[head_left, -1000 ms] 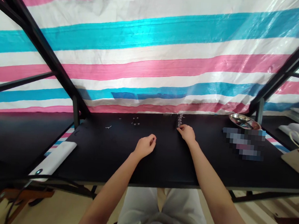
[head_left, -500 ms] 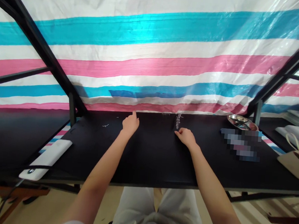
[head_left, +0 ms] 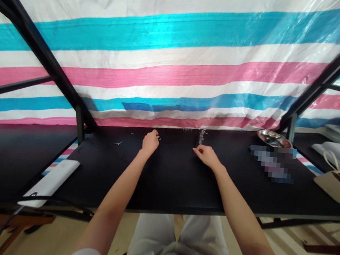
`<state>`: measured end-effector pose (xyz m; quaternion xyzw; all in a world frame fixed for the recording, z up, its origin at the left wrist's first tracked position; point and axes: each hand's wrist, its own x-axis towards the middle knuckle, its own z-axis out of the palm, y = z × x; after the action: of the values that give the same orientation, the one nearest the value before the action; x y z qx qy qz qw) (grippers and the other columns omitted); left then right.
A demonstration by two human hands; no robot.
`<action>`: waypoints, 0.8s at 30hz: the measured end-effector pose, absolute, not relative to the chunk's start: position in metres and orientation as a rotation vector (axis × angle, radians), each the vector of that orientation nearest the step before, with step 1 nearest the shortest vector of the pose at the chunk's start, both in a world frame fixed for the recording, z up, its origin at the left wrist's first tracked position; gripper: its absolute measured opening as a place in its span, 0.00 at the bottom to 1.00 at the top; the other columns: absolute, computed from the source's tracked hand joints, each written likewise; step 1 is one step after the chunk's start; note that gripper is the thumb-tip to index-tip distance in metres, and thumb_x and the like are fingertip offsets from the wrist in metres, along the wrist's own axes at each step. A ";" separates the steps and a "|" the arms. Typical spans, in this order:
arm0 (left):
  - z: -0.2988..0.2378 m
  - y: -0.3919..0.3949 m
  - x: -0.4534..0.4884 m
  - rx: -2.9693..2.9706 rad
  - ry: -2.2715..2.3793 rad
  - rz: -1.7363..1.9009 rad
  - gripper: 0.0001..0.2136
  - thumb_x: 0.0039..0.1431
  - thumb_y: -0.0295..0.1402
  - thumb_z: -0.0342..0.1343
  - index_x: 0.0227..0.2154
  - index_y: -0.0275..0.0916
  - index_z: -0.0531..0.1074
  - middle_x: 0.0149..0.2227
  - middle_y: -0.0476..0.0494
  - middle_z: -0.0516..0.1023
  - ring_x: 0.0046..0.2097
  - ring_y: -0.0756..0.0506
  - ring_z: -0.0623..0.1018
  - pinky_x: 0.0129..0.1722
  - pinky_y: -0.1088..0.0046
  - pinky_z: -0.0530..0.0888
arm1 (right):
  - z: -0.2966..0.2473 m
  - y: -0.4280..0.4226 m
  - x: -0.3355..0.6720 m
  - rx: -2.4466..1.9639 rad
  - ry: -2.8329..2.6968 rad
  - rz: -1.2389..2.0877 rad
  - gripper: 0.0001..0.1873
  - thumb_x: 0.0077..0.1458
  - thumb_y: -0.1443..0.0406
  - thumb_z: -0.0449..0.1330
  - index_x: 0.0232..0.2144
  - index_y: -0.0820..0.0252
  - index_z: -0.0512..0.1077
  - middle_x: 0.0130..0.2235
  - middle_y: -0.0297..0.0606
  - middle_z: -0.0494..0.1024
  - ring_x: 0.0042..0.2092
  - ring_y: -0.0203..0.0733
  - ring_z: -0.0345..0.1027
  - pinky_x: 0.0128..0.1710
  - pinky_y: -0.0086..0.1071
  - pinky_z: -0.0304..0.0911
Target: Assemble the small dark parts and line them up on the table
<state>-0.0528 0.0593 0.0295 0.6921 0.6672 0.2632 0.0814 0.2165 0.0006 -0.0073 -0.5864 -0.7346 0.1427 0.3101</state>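
Note:
My left hand (head_left: 150, 142) rests far out on the black table (head_left: 168, 179), fingers curled down over a spot where a few tiny dark bits lie; what they grip is hidden. My right hand (head_left: 205, 155) lies to the right of it, fingertips pinched together and pointing left. It sits just below a short strand of clear beads (head_left: 201, 136) that stands near the table's back edge; I cannot tell whether it touches the strand. A row of tiny pieces (head_left: 188, 130) lies left of the strand.
A metal dish (head_left: 272, 137) sits at the back right beside a black frame post (head_left: 290, 128). A beige bag (head_left: 336, 185) lies at far right. A white device (head_left: 51, 180) with a cable lies at the left edge. A white scrap (head_left: 118, 142) lies near another post (head_left: 79, 129).
My left hand reached forward from the table's middle to the tiny bits at the back and curled over them. My right hand drew back slightly from the bead strand.

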 end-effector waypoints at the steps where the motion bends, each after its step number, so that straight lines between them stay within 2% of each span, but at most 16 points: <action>1: 0.028 0.054 -0.049 2.008 1.858 0.912 0.05 0.53 0.28 0.50 0.33 0.38 0.68 0.28 0.42 0.76 0.31 0.45 0.76 0.32 0.71 0.70 | -0.007 0.000 0.214 -1.506 -1.899 0.404 0.18 0.53 0.54 0.51 0.21 0.59 0.67 0.20 0.32 0.68 0.24 0.34 0.60 0.28 0.28 0.57; 4: 0.020 0.037 -0.033 1.745 1.396 1.144 0.06 0.53 0.33 0.51 0.33 0.38 0.66 0.24 0.49 0.73 0.16 0.53 0.68 0.19 0.77 0.66 | -0.009 -0.001 0.198 -1.326 -1.698 0.584 0.16 0.52 0.52 0.52 0.28 0.58 0.68 0.25 0.33 0.71 0.26 0.34 0.63 0.29 0.29 0.59; 8: 0.008 0.014 -0.012 1.560 1.111 1.271 0.10 0.51 0.36 0.52 0.36 0.38 0.63 0.25 0.51 0.71 0.15 0.57 0.65 0.15 0.81 0.62 | -0.012 -0.003 0.170 -1.105 -1.445 0.899 0.21 0.49 0.51 0.56 0.40 0.57 0.65 0.33 0.35 0.72 0.24 0.31 0.63 0.23 0.28 0.60; 11: 0.000 0.003 -0.005 1.529 1.081 1.282 0.11 0.52 0.36 0.52 0.37 0.38 0.63 0.27 0.51 0.71 0.15 0.58 0.65 0.14 0.82 0.61 | -0.011 -0.006 0.157 -1.015 -1.350 1.075 0.20 0.46 0.51 0.58 0.37 0.58 0.65 0.29 0.32 0.72 0.22 0.30 0.61 0.21 0.27 0.58; 14: -0.004 0.000 -0.004 1.532 1.067 1.276 0.11 0.52 0.37 0.52 0.37 0.39 0.63 0.29 0.51 0.71 0.15 0.58 0.65 0.15 0.82 0.61 | -0.008 -0.010 0.154 -0.936 -1.267 1.237 0.18 0.44 0.52 0.61 0.31 0.59 0.66 0.24 0.29 0.70 0.21 0.30 0.61 0.22 0.28 0.59; 16: -0.006 -0.001 -0.004 1.547 1.062 1.277 0.11 0.53 0.37 0.52 0.37 0.39 0.63 0.29 0.51 0.72 0.15 0.58 0.65 0.15 0.81 0.61 | -0.006 -0.012 0.153 -0.884 -1.202 1.303 0.18 0.43 0.53 0.62 0.30 0.60 0.66 0.24 0.30 0.70 0.21 0.30 0.61 0.23 0.28 0.59; 24: -0.009 -0.006 -0.004 1.742 1.085 1.242 0.10 0.56 0.38 0.49 0.39 0.39 0.63 0.27 0.51 0.72 0.16 0.58 0.64 0.17 0.82 0.62 | -0.006 -0.012 0.157 -0.868 -1.177 1.264 0.16 0.45 0.53 0.61 0.27 0.60 0.67 0.23 0.30 0.70 0.21 0.29 0.59 0.23 0.27 0.56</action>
<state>-0.0038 -0.0065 -0.0086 0.6766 0.4214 0.4825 0.3631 0.1574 -0.0123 -0.0057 -0.3696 -0.5009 0.5381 0.5683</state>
